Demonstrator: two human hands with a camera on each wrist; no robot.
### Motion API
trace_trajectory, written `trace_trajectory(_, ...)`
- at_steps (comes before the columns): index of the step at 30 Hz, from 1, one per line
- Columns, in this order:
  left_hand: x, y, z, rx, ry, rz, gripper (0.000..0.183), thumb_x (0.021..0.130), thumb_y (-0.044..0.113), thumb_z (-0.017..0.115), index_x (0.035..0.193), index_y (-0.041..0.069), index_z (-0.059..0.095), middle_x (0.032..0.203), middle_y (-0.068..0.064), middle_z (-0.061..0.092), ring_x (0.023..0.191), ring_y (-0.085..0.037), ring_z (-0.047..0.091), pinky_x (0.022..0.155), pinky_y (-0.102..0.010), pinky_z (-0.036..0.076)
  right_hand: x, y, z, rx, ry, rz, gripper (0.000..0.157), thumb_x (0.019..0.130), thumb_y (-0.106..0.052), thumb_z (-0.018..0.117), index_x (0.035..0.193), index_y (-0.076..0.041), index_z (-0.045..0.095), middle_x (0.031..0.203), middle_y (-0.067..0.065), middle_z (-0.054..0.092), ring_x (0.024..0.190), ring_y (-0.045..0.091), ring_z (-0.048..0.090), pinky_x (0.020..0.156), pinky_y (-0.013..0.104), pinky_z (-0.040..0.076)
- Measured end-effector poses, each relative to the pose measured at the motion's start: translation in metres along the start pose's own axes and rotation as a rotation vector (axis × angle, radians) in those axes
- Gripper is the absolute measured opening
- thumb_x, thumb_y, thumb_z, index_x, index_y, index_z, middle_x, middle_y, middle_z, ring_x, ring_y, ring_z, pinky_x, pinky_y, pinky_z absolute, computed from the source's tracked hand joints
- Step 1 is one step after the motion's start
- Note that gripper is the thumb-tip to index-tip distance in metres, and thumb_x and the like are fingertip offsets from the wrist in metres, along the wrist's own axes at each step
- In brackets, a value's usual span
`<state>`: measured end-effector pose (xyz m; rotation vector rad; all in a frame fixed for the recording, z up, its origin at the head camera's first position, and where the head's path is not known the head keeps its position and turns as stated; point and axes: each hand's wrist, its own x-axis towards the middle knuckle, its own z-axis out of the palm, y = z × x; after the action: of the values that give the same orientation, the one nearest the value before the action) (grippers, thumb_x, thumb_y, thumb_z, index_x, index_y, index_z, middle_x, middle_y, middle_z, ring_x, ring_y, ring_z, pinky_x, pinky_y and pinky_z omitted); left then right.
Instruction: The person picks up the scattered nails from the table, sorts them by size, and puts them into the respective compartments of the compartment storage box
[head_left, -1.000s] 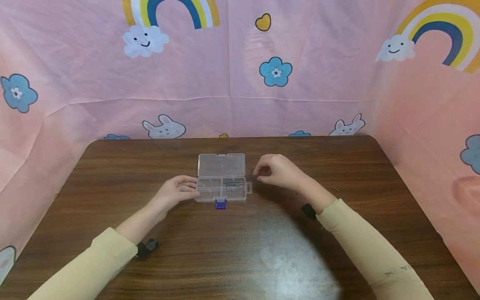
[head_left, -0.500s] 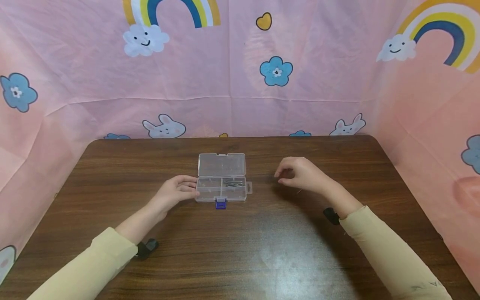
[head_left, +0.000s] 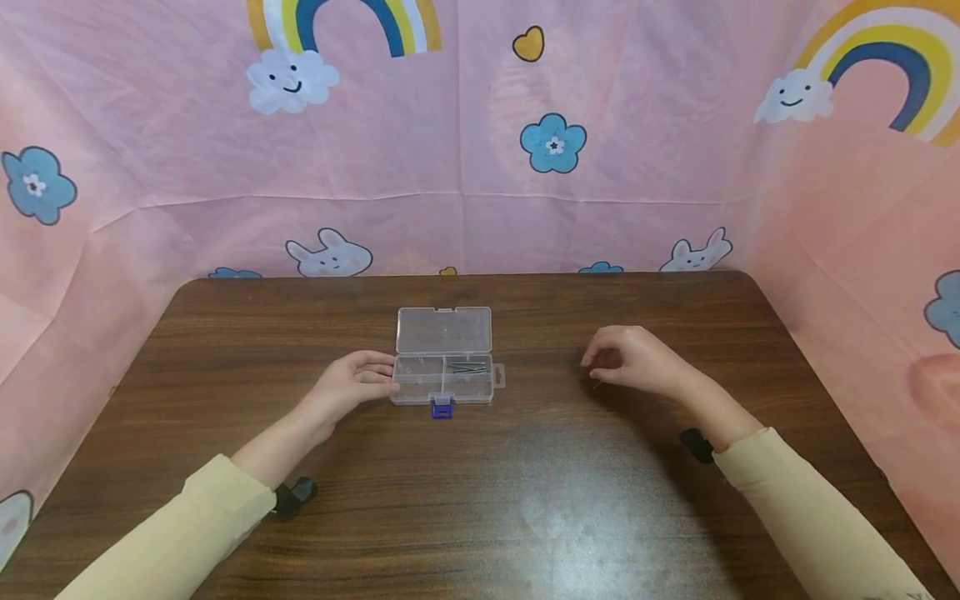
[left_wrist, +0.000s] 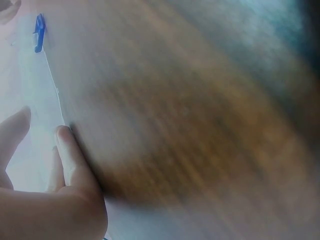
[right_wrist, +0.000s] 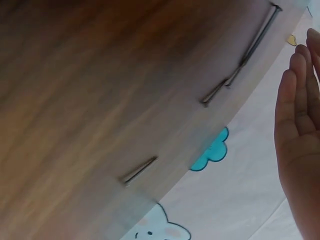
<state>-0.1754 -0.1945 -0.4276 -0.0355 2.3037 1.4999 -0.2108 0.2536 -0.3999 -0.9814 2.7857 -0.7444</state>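
A clear plastic box (head_left: 468,388) with its lid (head_left: 443,331) folded back lies on the table in the head view. Several nails (head_left: 467,367) lie in its far right compartment. My left hand (head_left: 347,385) rests against the left end, fingertips and thumb touching the wall. My right hand (head_left: 637,358) hovers to the right of the box, fingers loosely bent, nothing visible in them. Below its thumb a thin small piece (head_left: 597,385) shows. Nails (right_wrist: 254,44), including a short one (right_wrist: 140,171), lie on the wood in the right wrist view, beside the hand.
The dark wooden table (head_left: 420,500) ends at a pink patterned cloth (head_left: 465,158) at the back and sides. A blue latch (head_left: 442,409) hangs at the box's front, and a hanging tab (head_left: 500,375) sticks out from its right end.
My right hand has moved from beside the box to the right and slightly nearer me. The nail seen by the right forearm earlier is out of sight. My left hand and the box stay put.
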Motion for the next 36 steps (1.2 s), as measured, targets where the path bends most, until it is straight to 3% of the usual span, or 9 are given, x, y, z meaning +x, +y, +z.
trace_trajectory(12,-0.001,0.001,0.0,0.003,0.002,-0.009,0.061,0.099,0.019,0.076,0.15,-0.002,0.05,0.147,-0.026,0.061,0.131,-0.036,0.064,0.117,-0.056,0.045,-0.016,0.014,-0.002,0.022,-0.021,0.041,0.015,0.088,0.002,0.082,0.095,-0.011,0.079,0.098,0.0,0.075,0.089,0.018,0.073,0.078,0.033,0.063)
trace_trajectory(28,0.001,0.001,0.0,-0.004,0.003,-0.007,0.061,0.099,0.019,0.076,0.149,-0.002,0.051,0.146,-0.025,0.062,0.128,-0.032,0.066,0.116,-0.054,0.046,-0.017,0.022,-0.001,0.064,-0.051,0.074,0.015,0.089,0.003,0.082,0.092,-0.011,0.079,0.095,0.001,0.074,0.086,0.016,0.071,0.078,0.035,0.064)
trace_trajectory(36,0.0,0.0,-0.001,0.006,0.006,-0.017,0.061,0.099,0.02,0.076,0.15,-0.002,0.05,0.147,-0.025,0.061,0.131,-0.035,0.065,0.117,-0.056,0.045,-0.016,0.024,0.0,0.071,-0.057,0.048,0.015,0.09,0.002,0.081,0.088,-0.013,0.079,0.092,-0.001,0.075,0.082,0.011,0.068,0.074,0.029,0.061)
